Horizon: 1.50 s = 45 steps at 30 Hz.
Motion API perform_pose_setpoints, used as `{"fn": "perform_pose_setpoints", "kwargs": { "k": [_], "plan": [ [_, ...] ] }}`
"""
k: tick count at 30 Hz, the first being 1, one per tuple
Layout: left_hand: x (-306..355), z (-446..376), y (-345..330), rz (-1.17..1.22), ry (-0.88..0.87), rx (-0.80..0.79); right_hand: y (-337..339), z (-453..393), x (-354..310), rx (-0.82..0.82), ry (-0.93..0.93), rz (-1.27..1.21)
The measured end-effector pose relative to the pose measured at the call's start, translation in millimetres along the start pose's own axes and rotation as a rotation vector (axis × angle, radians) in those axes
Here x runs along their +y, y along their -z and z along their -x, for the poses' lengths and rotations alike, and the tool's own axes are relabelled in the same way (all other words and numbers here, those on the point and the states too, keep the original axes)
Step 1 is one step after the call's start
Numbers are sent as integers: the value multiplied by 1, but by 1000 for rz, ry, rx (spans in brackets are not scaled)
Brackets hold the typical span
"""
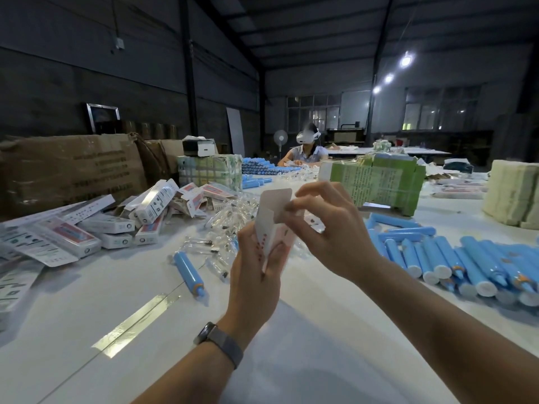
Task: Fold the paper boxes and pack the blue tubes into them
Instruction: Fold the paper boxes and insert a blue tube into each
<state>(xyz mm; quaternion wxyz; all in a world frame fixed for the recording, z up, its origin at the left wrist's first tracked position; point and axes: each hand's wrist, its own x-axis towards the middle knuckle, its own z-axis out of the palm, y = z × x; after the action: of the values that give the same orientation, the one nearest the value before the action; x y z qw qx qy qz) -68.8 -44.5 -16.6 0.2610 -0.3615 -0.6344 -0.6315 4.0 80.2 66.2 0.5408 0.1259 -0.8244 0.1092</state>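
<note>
**Closing the end flap of a raised paper box**

Both hands hold one paper box (272,228) up above the middle of the counter (335,360), upright, likely so the end can be worked freely. The left hand (256,266) grips the lower body of the box, its fingers curled round it to steady it. The right hand (329,225) pinches the rounded top flap (277,204) with fingertips, apparently bending it toward the open end. Whether a tube is already inside cannot be told.

A row of blue tubes (455,258) lies along the counter's right edge, within reach of the right hand, and a single blue tube (189,271) lies just left of the hands. Finished boxes (96,228) are heaped toward the left edge, probably the drop-off side. Green bundles (385,182) of flat stock sit further back.
</note>
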Motion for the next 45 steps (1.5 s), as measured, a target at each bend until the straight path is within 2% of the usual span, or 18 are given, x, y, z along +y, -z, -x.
{"fn": "perform_pose_setpoints", "kwargs": {
  "k": [4,9,13,18,23,29,35,41,45],
  "plan": [
    [4,-3,3,81,-11,-37,-1,3,-1,-187,-102,-147],
    [7,-2,4,167,27,-125,-1,-1,-2,-212,-165,-233],
    [10,-2,5,176,26,-163,0,1,3,-216,-75,-164],
    [10,-5,8,278,67,-230,-4,2,2,-172,-296,-588],
    [12,-7,10,336,90,-255,-5,6,5,-107,-389,-755],
    [12,-6,10,328,85,-263,-4,7,5,-127,-409,-707],
    [13,-7,10,336,86,-261,1,3,6,-186,-295,-591],
    [14,-8,10,425,112,-302,5,-2,0,-111,-259,-661],
    [14,-5,8,371,114,-258,6,-3,-2,-147,-240,-575]
  ]
}}
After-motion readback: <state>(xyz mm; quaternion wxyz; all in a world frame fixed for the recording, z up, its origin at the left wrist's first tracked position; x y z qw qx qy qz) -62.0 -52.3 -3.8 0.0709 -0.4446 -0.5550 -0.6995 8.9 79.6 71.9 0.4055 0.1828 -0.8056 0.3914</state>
